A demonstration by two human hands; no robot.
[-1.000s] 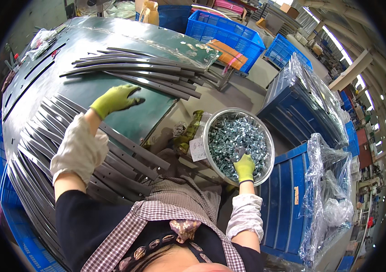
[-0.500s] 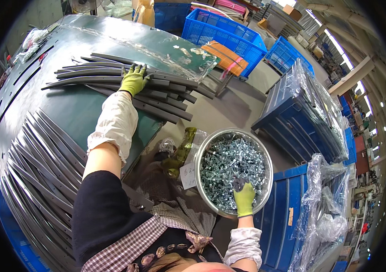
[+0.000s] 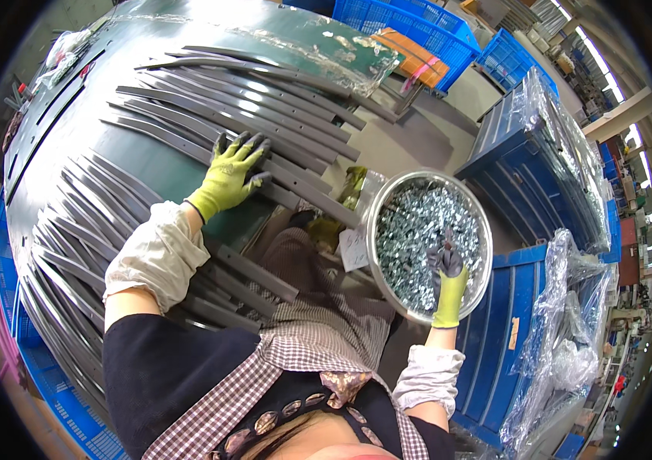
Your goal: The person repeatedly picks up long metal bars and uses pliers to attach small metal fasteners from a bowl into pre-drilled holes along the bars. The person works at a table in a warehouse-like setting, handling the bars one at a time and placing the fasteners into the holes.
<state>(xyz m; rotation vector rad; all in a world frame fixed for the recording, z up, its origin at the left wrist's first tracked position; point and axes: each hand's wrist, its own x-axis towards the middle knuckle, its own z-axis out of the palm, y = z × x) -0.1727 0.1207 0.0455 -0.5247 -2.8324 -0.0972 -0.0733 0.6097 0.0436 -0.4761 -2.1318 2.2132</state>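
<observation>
Head view: the left hand [image 3: 232,175] is wide open, with its fingers spread out over some long, dark grey strips [image 3: 211,115]. It looks like it lies on top of them, and it is not wrapped around any of them. These strips sit side by side on the green counter [image 3: 153,157], and many have little holes in them. Their right ends stick out past the edge of the counter.

The right hand [image 3: 447,264] is down in a big, round, shiny bowl [image 3: 377,257] full of small silver metal bits [image 3: 416,230]. Its fingers are bent close together at the bits, but I cannot tell if it has hold of one. Both hands wear yellow-green gloves with dark fingertips.

The bowl is to the right of the counter, apart from it. A white paper tag [image 3: 353,250] is at the bowl's left side. A second bunch of grey strips [image 3: 85,238] lies at the left, near the person's left arm, spread like a fan.

Just right of the bowl is a blue bin [image 3: 483,337] with crumpled clear plastic [image 3: 567,345] on it. Past the far edge of the counter are a blue crate [image 3: 452,38] and an orange slab [image 3: 410,57] with a pink strip on it.
</observation>
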